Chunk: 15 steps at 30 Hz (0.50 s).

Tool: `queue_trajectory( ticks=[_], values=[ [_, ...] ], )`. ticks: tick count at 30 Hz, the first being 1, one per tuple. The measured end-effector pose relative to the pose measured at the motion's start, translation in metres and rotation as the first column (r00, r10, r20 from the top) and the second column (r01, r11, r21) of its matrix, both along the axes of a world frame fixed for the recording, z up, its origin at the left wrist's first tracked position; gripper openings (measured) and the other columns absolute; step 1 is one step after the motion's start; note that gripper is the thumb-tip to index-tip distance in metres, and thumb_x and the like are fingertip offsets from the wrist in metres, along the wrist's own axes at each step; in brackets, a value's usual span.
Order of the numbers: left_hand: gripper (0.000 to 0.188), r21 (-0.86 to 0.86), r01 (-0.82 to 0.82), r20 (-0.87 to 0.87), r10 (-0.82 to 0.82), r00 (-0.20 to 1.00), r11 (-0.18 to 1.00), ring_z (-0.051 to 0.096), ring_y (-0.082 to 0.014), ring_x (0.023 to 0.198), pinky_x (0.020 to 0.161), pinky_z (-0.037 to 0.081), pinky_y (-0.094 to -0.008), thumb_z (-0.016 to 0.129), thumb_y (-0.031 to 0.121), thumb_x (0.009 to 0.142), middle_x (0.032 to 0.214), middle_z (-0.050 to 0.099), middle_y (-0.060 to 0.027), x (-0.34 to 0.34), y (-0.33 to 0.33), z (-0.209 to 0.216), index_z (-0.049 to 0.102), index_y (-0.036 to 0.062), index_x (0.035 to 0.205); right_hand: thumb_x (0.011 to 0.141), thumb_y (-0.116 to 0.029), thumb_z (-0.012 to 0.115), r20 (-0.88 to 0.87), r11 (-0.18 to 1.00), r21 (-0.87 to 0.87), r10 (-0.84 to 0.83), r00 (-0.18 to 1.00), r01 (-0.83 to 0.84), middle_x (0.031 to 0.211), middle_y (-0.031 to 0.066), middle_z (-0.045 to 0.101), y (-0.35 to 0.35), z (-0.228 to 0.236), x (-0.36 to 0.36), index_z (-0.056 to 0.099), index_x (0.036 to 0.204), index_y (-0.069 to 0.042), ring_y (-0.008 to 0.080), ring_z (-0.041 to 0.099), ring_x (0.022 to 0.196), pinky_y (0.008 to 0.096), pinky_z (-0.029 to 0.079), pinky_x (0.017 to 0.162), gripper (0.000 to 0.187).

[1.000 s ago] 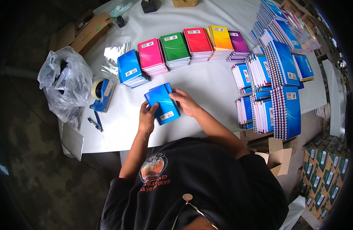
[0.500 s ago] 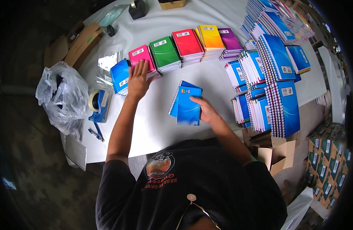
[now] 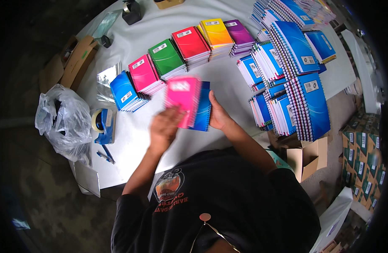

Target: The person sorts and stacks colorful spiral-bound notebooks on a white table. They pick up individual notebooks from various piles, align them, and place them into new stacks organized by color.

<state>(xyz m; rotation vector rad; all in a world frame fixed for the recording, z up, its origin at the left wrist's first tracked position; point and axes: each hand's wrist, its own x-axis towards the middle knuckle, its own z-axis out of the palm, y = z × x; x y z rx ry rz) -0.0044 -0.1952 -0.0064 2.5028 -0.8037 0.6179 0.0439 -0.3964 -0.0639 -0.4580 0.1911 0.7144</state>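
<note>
A pink spiral notebook (image 3: 183,99), blurred by motion, is gripped by my left hand (image 3: 165,128) at its lower left. It overlaps blue notebooks (image 3: 204,111), which my right hand (image 3: 220,113) holds at their right edge, thumb up along the side. Beyond my hands runs a curved row of notebook stacks: blue (image 3: 125,92), pink (image 3: 145,75), green (image 3: 167,58), red (image 3: 191,45), yellow (image 3: 216,33) and purple (image 3: 239,36).
Tall piles of blue spiral notebooks (image 3: 307,101) stand at the right. On the left are a tape dispenser (image 3: 105,125), pens (image 3: 106,155), a clear plastic bag (image 3: 63,122) and a cardboard box (image 3: 78,63). An opened carton (image 3: 307,160) sits below the table's right edge.
My left hand has come off the pink stack with a pink notebook and brought it over the blue ones. My right hand still holds the blue notebooks, slightly further left.
</note>
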Motion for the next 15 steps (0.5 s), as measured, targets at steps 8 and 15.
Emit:
queue_trajectory(
  ticks=[8,15],
  values=[
    [0.037,-0.382,-0.055,-0.146,-0.001,0.989,0.923,0.057,-0.0260,0.096,0.084,0.044,-0.0339,0.063,-0.005,0.065,0.103,0.064,-0.0100,0.006,-0.020,0.012,0.064,0.0051,0.101,0.085,-0.056,0.048,-0.005,0.997,-0.048,0.055,0.998,-0.056,0.118,0.0116,0.055,-0.017,-0.020,-0.005,0.043,0.126,-0.004,0.0209,0.056,0.105,0.0377,0.046,0.090,0.066],
    [0.021,-0.625,0.333,-0.502,-0.690,0.521,0.706,0.022,-0.0365,0.132,0.108,0.008,-0.0514,0.058,0.012,0.058,0.137,0.037,-0.0174,0.060,-0.008,0.047,0.066,0.0094,0.078,0.087,-0.052,0.048,0.109,0.979,0.005,0.204,0.973,-0.205,0.110,0.0127,0.059,-0.032,-0.004,-0.011,0.048,0.121,0.000,0.0198,0.059,0.099,0.0332,0.048,0.088,0.062]
  ],
)
